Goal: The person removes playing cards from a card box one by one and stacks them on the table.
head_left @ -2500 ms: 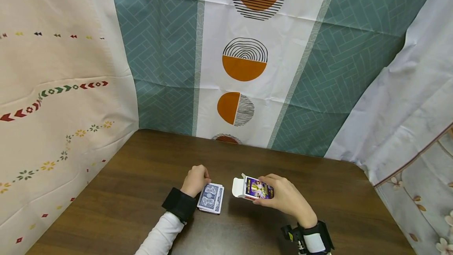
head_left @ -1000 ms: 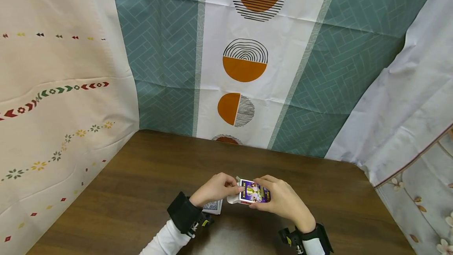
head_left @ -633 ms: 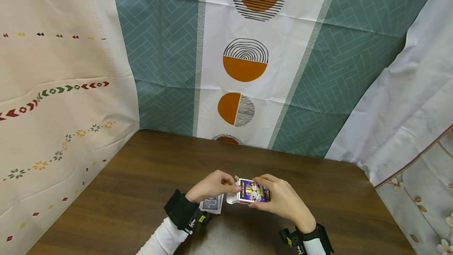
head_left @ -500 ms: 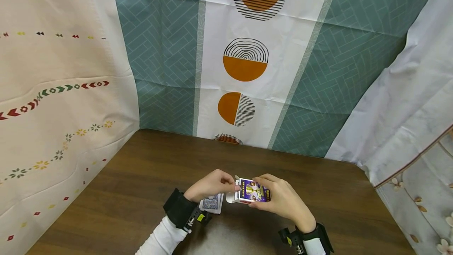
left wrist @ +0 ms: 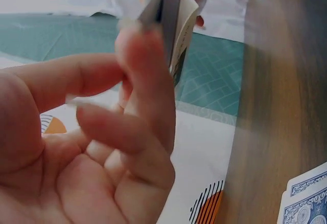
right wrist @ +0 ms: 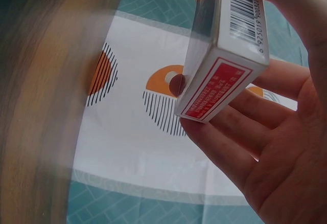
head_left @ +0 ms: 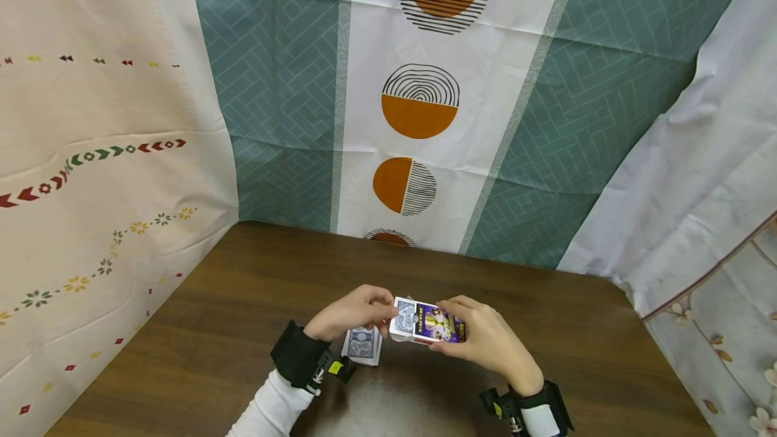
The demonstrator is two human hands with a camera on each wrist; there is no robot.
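Both my hands meet over a card box, low in the centre of the head view.

My right hand (head_left: 485, 342) has its fingers curled around the card box (head_left: 432, 324), gripping it just above the dark wooden table (head_left: 231, 302); my left hand (head_left: 355, 312) pinches a card (head_left: 403, 315) at the box's open left end, though the blurred left wrist view leaves me unsure how far in it sits. A small stack of blue-backed cards (head_left: 363, 344) lies on the table just below my left hand. Behind the table, a teal and white curtain (head_left: 419, 106) with orange circles fills the upper middle of the frame, a cream patterned cloth (head_left: 91, 154) the left, and a pale cloth (head_left: 704, 174) the right.
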